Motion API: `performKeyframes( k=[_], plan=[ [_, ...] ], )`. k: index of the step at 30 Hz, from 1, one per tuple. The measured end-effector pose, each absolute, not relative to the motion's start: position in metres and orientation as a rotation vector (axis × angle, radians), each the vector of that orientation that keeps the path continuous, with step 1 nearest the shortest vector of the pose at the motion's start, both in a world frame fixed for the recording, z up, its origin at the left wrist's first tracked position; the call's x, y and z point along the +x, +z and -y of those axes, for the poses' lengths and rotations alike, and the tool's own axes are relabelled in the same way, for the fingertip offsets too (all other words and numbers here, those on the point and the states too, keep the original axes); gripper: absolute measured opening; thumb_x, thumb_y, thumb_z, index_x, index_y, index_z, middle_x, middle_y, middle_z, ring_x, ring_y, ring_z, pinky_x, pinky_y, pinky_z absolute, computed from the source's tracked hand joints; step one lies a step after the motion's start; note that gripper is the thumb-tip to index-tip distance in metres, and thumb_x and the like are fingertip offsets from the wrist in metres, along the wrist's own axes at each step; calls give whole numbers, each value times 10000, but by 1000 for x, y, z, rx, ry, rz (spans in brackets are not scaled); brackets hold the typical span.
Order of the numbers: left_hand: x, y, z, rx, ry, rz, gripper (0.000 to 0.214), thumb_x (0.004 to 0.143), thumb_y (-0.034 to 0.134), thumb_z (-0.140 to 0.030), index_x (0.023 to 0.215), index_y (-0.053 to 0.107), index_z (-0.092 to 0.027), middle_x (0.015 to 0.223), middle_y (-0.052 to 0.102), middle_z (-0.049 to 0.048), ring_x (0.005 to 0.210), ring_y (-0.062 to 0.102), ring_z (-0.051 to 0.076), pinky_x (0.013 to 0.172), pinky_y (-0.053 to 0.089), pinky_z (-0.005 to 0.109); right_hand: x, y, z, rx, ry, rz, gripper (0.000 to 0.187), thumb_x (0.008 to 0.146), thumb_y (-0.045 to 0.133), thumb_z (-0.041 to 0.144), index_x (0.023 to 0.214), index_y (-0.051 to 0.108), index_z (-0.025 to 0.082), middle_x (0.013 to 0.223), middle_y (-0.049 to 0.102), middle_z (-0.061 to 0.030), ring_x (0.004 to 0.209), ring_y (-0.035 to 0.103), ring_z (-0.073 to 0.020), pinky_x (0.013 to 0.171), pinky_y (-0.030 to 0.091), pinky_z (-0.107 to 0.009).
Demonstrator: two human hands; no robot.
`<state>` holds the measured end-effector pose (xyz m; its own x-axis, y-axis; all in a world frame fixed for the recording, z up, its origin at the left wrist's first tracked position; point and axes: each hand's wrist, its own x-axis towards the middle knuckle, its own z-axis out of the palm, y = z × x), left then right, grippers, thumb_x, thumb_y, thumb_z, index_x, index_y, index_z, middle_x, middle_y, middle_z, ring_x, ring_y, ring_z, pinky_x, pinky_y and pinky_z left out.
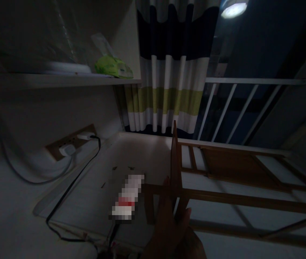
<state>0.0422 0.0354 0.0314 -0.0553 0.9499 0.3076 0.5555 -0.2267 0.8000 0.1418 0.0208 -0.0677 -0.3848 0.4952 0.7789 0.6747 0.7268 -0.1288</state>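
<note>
A brown wooden frame (239, 201) with rails and a solid panel lies on its side along the white surface. Its upright end board (175, 162) stands near the middle of the view. My left hand (165, 216) is at this end, with fingers against the board and thumb out to the right; it seems to grip the wood, though the dim light hides the exact hold. Just below and to the right, part of my right hand (193, 244) shows in shadow, its fingers hidden. Left of the hands lies a pixelated, bright, phone-shaped thing (128, 198).
A wall socket (70, 142) holds two plugs, and a black cable (72, 183) runs down the left edge. Above is a shelf (61, 79) with a green packet (114, 67). A striped curtain (169, 72) and a white railing (255, 82) stand behind.
</note>
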Motion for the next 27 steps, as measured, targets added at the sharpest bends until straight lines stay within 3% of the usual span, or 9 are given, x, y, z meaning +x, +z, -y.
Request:
performKeyframes(
  k=[4, 9, 14, 21, 27],
  plan=[
    [49, 26, -38, 1706, 1225, -1641, 606, 762, 492, -298, 1293, 250, -135, 1255, 415, 160, 1189, 369, 263, 962, 344, 414, 136, -56, -22, -877, -214, 1942, 247, 725, 362, 37, 712, 568, 172, 603, 620, -51, 519, 568, -162, 453, 477, -225],
    [46, 23, -33, 1589, 1203, -1711, 512, 718, 551, -327, 1164, 395, -128, 1098, 521, 129, 1063, 484, 249, 908, 396, 404, 135, -55, -22, -873, -192, 1977, 260, 729, 364, 35, 791, 580, 165, 666, 636, -58, 542, 569, -160, 497, 481, -234],
    [37, 25, -27, 1491, 1291, -1530, 528, 664, 618, -308, 1115, 377, -176, 1095, 505, 85, 993, 525, 198, 831, 452, 337, 137, -48, -20, -905, -247, 1970, 286, 790, 307, 55, 741, 564, 171, 609, 609, -41, 525, 561, -154, 491, 471, -226],
    [35, 43, -28, 1394, 1255, -1597, 508, 583, 646, -246, 1028, 410, -184, 983, 535, 49, 829, 536, 187, 756, 442, 348, 142, -49, -18, -957, -258, 2028, 277, 838, 283, 89, 784, 546, 157, 629, 601, -45, 536, 558, -147, 498, 464, -225],
    [34, 52, -26, 1372, 1225, -1518, 510, 601, 623, -227, 1053, 391, -182, 975, 543, 42, 794, 544, 171, 740, 443, 337, 142, -46, -16, -978, -193, 2027, 257, 817, 299, 66, 773, 531, 165, 635, 590, -45, 540, 550, -147, 503, 450, -228]
  ],
)
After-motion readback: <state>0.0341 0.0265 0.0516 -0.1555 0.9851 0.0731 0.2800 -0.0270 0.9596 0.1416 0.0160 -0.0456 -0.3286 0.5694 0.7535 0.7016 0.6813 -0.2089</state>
